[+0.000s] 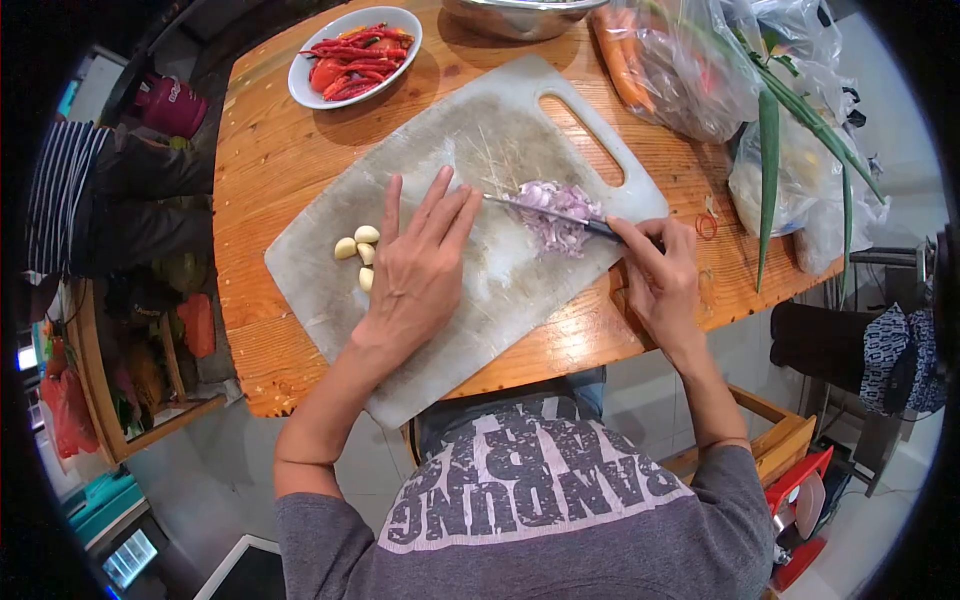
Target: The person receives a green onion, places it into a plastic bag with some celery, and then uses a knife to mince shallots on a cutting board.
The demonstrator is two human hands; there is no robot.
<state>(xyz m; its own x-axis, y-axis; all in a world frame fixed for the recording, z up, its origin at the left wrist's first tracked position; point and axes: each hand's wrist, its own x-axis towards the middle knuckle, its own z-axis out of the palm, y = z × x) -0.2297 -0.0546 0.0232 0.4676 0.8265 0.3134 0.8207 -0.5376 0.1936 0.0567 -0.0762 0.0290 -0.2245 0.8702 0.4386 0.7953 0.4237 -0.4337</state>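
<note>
Clearly gripping the knife (545, 209) in the right hand (663, 275), near the board's (480, 100) right corner — aimed left across chopped onion (562, 239). Spreading the left hand (415, 275) wide, between knife and garlic cloves (367, 234).

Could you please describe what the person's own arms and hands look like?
The left hand and right hand are bare, with no gloves, watches or bracelets showing. The forearms are uncovered too, below the short, plain dark grey sleeves of a T-shirt.
</note>
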